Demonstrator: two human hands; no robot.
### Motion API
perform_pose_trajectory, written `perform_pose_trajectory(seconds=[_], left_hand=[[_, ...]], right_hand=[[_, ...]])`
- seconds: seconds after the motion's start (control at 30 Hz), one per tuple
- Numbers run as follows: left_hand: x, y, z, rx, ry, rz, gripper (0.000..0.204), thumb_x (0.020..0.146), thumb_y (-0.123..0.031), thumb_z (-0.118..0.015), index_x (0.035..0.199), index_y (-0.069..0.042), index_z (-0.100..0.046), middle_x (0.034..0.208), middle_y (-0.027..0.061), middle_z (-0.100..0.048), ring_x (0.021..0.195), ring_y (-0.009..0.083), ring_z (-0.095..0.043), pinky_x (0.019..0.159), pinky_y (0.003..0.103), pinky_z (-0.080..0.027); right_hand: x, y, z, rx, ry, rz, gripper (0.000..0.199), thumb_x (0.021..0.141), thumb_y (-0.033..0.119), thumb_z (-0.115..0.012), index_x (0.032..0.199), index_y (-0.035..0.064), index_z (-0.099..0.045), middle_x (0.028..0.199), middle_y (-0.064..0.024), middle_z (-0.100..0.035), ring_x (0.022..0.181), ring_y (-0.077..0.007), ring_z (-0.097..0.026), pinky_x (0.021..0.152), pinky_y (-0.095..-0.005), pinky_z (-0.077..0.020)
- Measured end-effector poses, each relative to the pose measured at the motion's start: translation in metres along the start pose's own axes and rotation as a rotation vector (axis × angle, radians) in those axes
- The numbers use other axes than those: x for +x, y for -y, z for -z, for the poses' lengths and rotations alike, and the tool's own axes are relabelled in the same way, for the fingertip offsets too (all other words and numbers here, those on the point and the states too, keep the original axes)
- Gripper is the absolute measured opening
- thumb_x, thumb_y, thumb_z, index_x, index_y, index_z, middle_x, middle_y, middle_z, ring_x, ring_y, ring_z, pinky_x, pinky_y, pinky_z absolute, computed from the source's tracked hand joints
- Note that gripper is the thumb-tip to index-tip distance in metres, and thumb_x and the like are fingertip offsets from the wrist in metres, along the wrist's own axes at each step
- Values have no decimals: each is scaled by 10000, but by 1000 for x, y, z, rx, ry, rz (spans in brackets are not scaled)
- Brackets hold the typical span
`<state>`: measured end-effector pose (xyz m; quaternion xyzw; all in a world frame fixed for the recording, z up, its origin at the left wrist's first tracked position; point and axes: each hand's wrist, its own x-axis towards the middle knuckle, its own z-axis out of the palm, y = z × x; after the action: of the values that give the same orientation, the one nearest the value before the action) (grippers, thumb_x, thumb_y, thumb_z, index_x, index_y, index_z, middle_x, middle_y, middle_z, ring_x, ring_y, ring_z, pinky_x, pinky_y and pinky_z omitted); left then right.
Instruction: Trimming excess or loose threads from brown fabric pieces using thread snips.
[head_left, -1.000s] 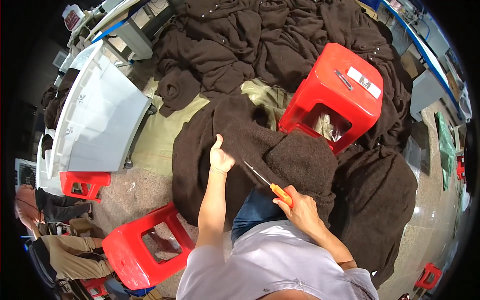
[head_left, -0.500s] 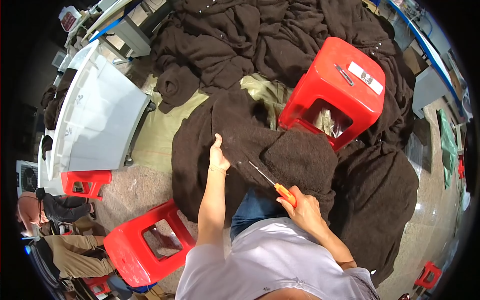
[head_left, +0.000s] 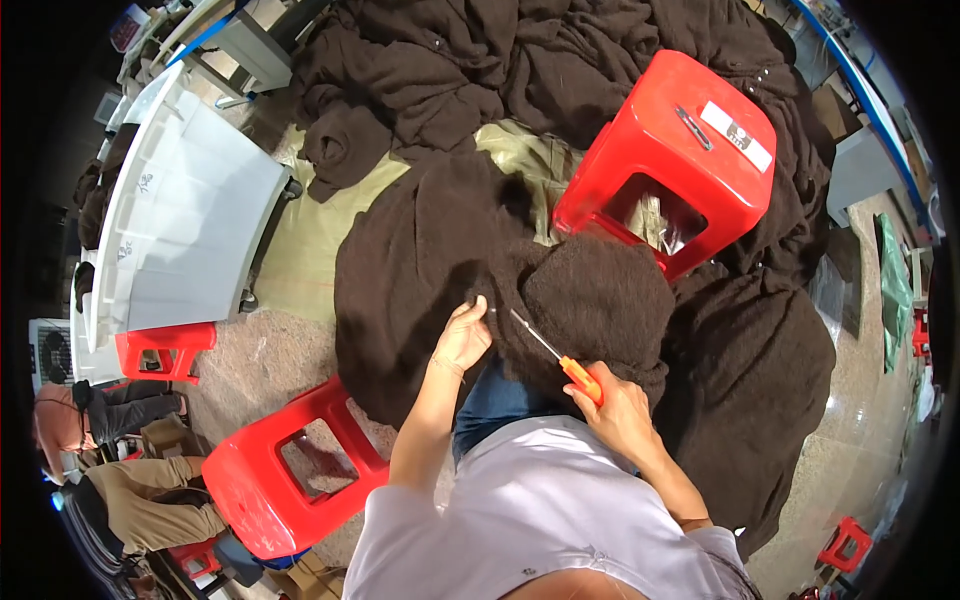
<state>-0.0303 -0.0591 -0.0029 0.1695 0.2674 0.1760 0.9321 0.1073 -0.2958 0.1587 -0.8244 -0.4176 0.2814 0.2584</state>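
Note:
Fuzzy dark-brown cloth (head_left: 420, 235) lies bunched over my lap and in front of me. My left hand (head_left: 464, 335) is closed at its surface, thumb and fingertips pinching a bit of it beside a tiny pale spot. My right hand (head_left: 618, 408) is wrapped round the orange handle of a thin metal-shafted tool (head_left: 580, 378). The shaft points up and left, its tip over the cloth a short way right of my left fingertips. What form the tip has is too small to tell.
A red stool (head_left: 690, 150) stands ahead to the right, with a small dark tool and a white label on top. Another red stool (head_left: 250, 480) is at lower left. A white wheeled bin (head_left: 195, 210) stands left. Brown cloth heaps (head_left: 600, 60) lie beyond; people sit at far left.
My left hand has moved right, and its raised thumb has come down into a pinch on the cloth. The tool in my right hand has shifted slightly right and down.

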Motion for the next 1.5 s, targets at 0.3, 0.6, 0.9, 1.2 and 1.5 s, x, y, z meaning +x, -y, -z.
perform_pose_trajectory(seconds=[0.3, 0.6, 0.9, 1.2, 1.5], left_hand=[[-16, -15, -5, 44, -85, -186, 266, 950, -122, -587, 1205, -45, -586, 1206, 77, -643, 1129, 220, -609, 1008, 403, -472], [-28, -17, -18, 65, -170, -187, 385, 968, -220, -572, 1292, -16, -526, 1296, 117, -588, 1201, 245, -559, 1052, 389, -425], [-47, 22, -29, -49, -144, -1, 345, 948, -192, -601, 1251, -31, -568, 1266, 93, -610, 1185, 258, -567, 1030, 437, -433], [-47, 26, -24, 0, -219, -26, 384, 966, -269, -579, 1257, -20, -555, 1280, 108, -594, 1192, 279, -554, 1044, 446, -417], [-79, 97, -93, 956, 135, -35, 698, 879, -278, -691, 1435, -15, -361, 1443, 150, -424, 1348, 257, -399, 1107, 393, -324]], right_hand=[[-9, 7, 10, -83, 59, 62, 319, 875, 347, -681, 900, 51, -568, 626, -178, -616, 597, -384, -633, 537, -448, -486], [-12, 8, 9, -143, 109, 77, 314, 877, 335, -684, 908, 44, -568, 630, -179, -613, 605, -392, -631, 526, -443, -483], [-32, 1, 20, -160, 101, 40, 360, 865, 397, -679, 907, 52, -587, 639, -188, -623, 619, -387, -641, 545, -458, -490], [-38, 2, 16, -182, 176, 73, 342, 859, 376, -690, 924, 53, -601, 607, -185, -608, 598, -386, -636, 538, -453, -496], [-31, -7, 32, 285, -327, -57, 176, 893, 151, -659, 954, 8, -577, 630, -121, -510, 569, -135, -519, 566, -294, -443]])
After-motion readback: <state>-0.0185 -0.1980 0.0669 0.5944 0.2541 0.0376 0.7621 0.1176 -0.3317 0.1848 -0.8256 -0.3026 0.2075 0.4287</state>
